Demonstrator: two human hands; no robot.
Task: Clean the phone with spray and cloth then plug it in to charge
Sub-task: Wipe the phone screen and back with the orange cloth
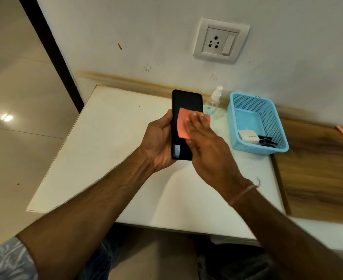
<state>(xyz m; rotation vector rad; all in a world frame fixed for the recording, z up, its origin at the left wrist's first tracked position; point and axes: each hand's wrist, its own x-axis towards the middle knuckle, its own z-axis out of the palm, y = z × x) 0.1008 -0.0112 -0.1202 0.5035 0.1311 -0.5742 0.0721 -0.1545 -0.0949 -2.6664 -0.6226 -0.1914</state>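
The phone (186, 106) is held above the white table (106, 158), screen up and dark, its long axis pointing away from the person towards the wall. It is gripped along its left edge and lower half by the left hand (158, 142), whose fingers are curled behind the casing while the thumb (167, 116) lies against the side. A small orange cloth (181, 126) is laid on the middle of the screen and pressed there by the right hand (207, 150), whose fingers (195, 120) are extended flat and close together over the cloth; nothing is seen clasped in them. A thin thread band (243, 194) is worn on the right wrist. A clear spray bottle (214, 102) with a white nozzle stands upright on the table by the wall, just behind the phone. To its right a blue perforated basket (257, 149) rests on the table, and in its near corner lie a white charger plug (248, 136) and a black cable (267, 141). A white wall socket (221, 40) with a switch is fixed above the table. A wood-grain panel (318, 168) adjoins the table on the right.
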